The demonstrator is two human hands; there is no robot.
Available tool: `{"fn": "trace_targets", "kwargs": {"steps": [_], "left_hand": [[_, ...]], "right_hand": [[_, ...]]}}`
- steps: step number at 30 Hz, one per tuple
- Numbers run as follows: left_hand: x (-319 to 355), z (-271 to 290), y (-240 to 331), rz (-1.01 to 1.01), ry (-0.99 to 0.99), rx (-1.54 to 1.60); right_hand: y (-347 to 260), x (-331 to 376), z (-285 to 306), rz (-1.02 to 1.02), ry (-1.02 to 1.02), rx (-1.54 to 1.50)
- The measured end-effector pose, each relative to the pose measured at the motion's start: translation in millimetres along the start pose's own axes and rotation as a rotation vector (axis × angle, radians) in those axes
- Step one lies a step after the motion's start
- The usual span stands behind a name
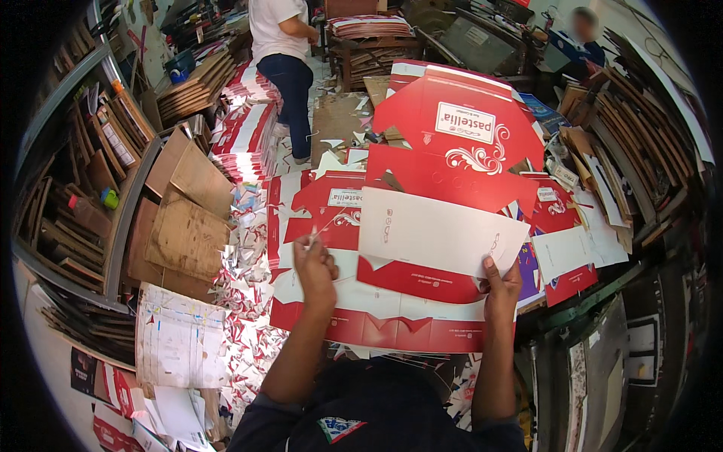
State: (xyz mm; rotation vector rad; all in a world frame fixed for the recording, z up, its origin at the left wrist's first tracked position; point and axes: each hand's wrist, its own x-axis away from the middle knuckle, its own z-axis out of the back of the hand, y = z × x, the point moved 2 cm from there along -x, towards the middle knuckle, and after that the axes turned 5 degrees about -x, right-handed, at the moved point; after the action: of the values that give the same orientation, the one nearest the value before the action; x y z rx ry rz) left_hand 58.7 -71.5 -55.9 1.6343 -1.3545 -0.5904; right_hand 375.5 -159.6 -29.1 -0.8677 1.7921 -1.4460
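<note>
My right hand (500, 290) grips the lower right edge of a die-cut carton blank (444, 230), thumb on top. The blank is red with a broad white panel and a white swirl print, and it is held up at a tilt over the work surface. To the left of it, my left hand (316, 270) is raised with its fingers closed, apart from the blank. A small pale sliver shows at its fingertips, too small to name. Below both hands lies another red and white carton sheet (392, 309), partly hidden by the held blank.
Paper scraps (252, 316) cover the floor at left. Wooden boards (188, 226) lean beside shelves. Printed sheets stand in a tall stack (245, 143) near a person (280, 45). Another person (580, 49) is at far right. More cut cartons (565, 256) lie to the right.
</note>
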Motion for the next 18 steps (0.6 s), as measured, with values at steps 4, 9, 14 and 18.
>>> {"fn": "trace_targets", "kwargs": {"steps": [4,9,14,18], "left_hand": [[-18.5,46.6,29.8,-0.178,0.200,-0.162],[-96.1,241.6,73.5,-0.589,0.481,-0.475],[-79.9,220.6,65.8,-0.699,0.547,-1.056],[-24.7,72.6,21.9,-0.133,-0.298,-0.400]], "right_hand": [[4.7,-4.8,8.7,0.005,0.051,-0.063],[-3.4,-24.4,27.8,-0.076,0.053,-0.173],[-8.1,-31.7,11.0,-0.148,-0.030,-0.388],[5.4,-28.5,10.1,-0.205,-0.055,-0.483]]}}
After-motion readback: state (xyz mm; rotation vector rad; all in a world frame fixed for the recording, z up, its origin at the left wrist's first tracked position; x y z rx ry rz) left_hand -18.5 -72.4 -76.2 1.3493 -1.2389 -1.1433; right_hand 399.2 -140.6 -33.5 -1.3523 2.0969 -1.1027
